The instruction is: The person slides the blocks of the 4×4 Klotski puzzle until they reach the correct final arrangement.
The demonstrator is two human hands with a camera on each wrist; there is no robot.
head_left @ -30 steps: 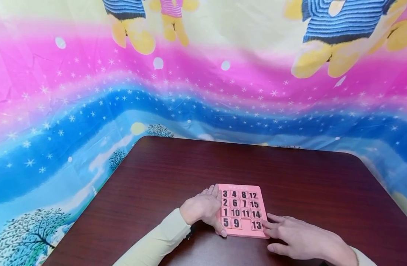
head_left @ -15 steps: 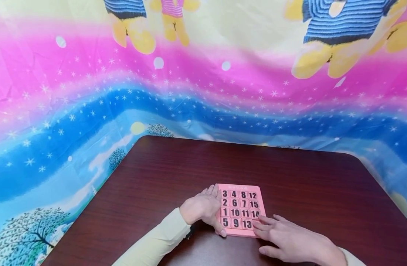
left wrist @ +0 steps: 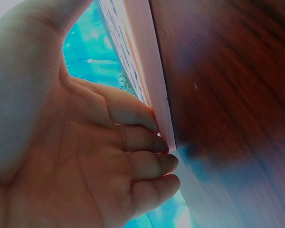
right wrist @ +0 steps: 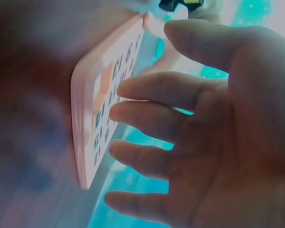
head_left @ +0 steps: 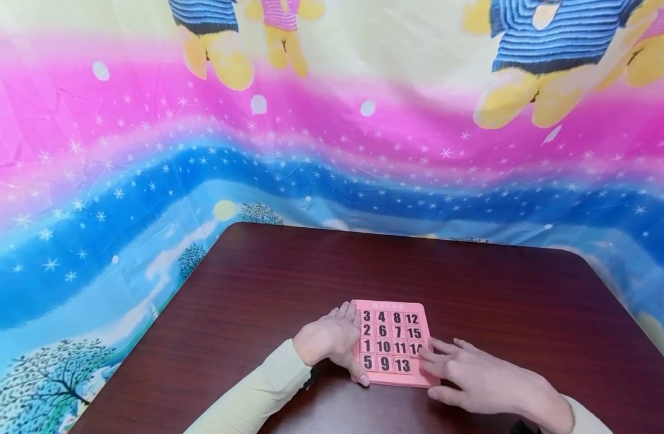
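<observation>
A pink number slide puzzle (head_left: 386,379) lies flat on the table, its tiles bearing black numbers. My left hand (head_left: 330,339) rests along its left side, thumb at the near left corner; in the left wrist view the nearly straight fingers (left wrist: 141,137) touch the side edge. My right hand (head_left: 483,378) hovers at the right side, fingers spread, fingertips over or on the frame near the 14 tile (head_left: 415,348), which they partly cover. The 13 tile (head_left: 402,365) sits third in the bottom row, with a gap to its right. The right wrist view shows the right fingers (right wrist: 156,90) extended.
The dark wooden table (head_left: 288,265) stretches out beyond and beside the puzzle. Behind it hangs a colourful cloth (head_left: 332,138) with snowflakes and bears, reaching down past the table's far and left edges.
The 13 tile slid left into the third column, leaving the gap in the bottom right corner. My right hand moved left over the puzzle, then back slightly right. The left hand stayed put.
</observation>
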